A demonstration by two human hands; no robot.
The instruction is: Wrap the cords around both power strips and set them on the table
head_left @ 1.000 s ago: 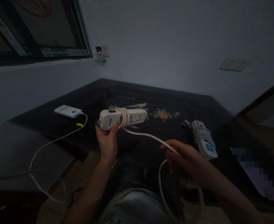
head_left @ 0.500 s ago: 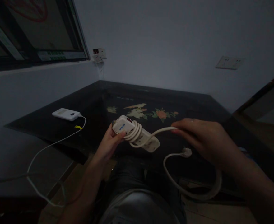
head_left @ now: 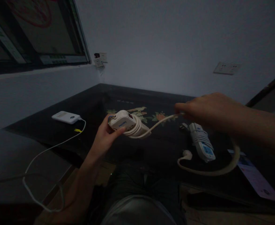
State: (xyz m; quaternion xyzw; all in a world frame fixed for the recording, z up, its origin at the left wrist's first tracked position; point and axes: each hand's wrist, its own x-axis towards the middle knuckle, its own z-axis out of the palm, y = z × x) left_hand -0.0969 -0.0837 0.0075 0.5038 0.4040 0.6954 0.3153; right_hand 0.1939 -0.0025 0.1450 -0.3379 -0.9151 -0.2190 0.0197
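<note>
My left hand [head_left: 106, 132] is closed around the near-left end of a white power strip [head_left: 124, 120], held tilted above the dark table. Several turns of its white cord [head_left: 137, 127] wrap the strip's middle. From there a free length runs up to my right hand [head_left: 200, 109], whose fingers are closed on the cord. Beyond that hand the cord loops down and back, ending in a white plug [head_left: 186, 154]. A second power strip [head_left: 201, 142], with blue sockets and a wound grey cord, lies on the table below my right hand.
On the dark table [head_left: 158, 153] a white power bank [head_left: 66, 117] lies at left with a thin white cable [head_left: 50, 145] trailing over the edge. A printed card [head_left: 256, 178] lies at right. Wall sockets [head_left: 226, 68] are at the back.
My right hand has risen and moved right, drawing the cord with it. The power strip in my left hand has turned slightly. The second power strip and the card have come into view.
</note>
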